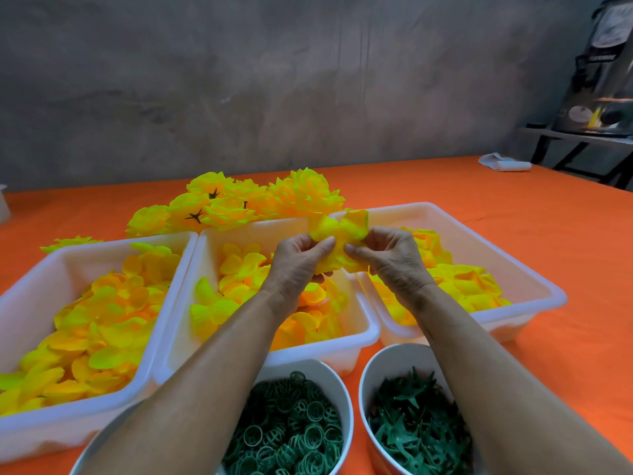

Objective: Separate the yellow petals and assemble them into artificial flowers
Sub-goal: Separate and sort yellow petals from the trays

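My left hand (298, 258) and my right hand (387, 257) both pinch a cluster of yellow petals (342, 231), held up above the middle white tray (363, 332). Thumbs and fingertips of the two hands meet on the cluster from either side. Loose yellow petals fill the left tray (44, 265), the middle tray and the right tray (534, 282). Finished yellow flowers (246, 204) lie in a heap on the orange table behind the trays.
Two white bowls stand at the near edge: one (337, 382) holds green ring-shaped cages, the other (368, 375) holds green star-shaped calyxes. A white roll (505, 163) lies at the far right of the orange table (513, 217). A grey wall rises behind.
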Demonstrator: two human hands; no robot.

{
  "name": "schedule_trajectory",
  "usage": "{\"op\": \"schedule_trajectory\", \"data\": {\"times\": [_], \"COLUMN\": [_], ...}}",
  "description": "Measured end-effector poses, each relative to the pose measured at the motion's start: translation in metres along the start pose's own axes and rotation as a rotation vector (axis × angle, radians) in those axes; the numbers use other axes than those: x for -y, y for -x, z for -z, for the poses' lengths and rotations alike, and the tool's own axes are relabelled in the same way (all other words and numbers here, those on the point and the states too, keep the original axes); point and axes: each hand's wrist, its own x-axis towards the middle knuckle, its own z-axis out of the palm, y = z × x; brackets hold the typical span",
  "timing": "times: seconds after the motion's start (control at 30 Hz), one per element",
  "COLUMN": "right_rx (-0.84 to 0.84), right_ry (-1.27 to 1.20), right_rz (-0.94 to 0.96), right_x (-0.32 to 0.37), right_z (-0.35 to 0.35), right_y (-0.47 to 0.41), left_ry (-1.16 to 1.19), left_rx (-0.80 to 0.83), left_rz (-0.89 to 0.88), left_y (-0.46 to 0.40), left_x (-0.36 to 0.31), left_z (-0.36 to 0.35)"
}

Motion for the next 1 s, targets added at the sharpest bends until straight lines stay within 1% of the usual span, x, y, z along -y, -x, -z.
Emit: {"op": "schedule_trajectory", "data": {"times": [0.1, 0.23, 0.37, 0.43, 0.5, 0.63, 0.7, 0.77, 0.9, 0.97, 1.0], "right_rx": [-0.064, -0.146, -0.085, -0.053, -0.056, -0.137, -0.151, -0.143, -0.125, -0.106, -0.106], "right_ry": [0.086, 0.136, 0.157, 0.160, 0.180, 0.271, 0.309, 0.419, 0.671, 0.735, 0.722], "right_rz": [-0.011, -0.028, -0.046, -0.056, -0.053, 0.024, 0.038, 0.083, 0.260, 0.310, 0.325], "right_x": [-0.0002, -0.0009, -0.0017, -0.0018, -0.0025, -0.0048, -0.0037, -0.0035, -0.0023, -0.0033, -0.0034], "right_z": [-0.0026, -0.0023, -0.0040, -0.0043, -0.0037, -0.0030, -0.0050, -0.0068, -0.0076, -0.0087, -0.0097], "right_y": [-0.0011, -0.0022, -0.0014, -0.0013, -0.0016, -0.0032, -0.0039, -0.0044, -0.0029, -0.0025, -0.0023], "left_ry": [0.000, -0.019, -0.072, -0.058, -0.034, -0.005, 0.008, 0.019, -0.006, -0.015, -0.017], "left_rx": [0.030, 0.112, 0.121, 0.106, 0.083, 0.076, 0.089, 0.098, 0.083, 0.075, 0.072], "left_rz": [0.012, -0.027, -0.031, -0.040, -0.053, -0.048, -0.045, -0.038, -0.007, -0.001, -0.003], "left_y": [0.0005, 0.0032, 0.0019, 0.0009, 0.0003, -0.0008, -0.0006, -0.0002, 0.0002, 0.0000, 0.0003], "left_x": [-0.0033, -0.0044, -0.0007, 0.0009, 0.0014, 0.0023, 0.0028, 0.0029, 0.0024, 0.0027, 0.0024], "left_z": [-0.0010, -0.0017, -0.0005, 0.0003, 0.0006, 0.0008, 0.0012, 0.0016, 0.0013, 0.0017, 0.0019]}}
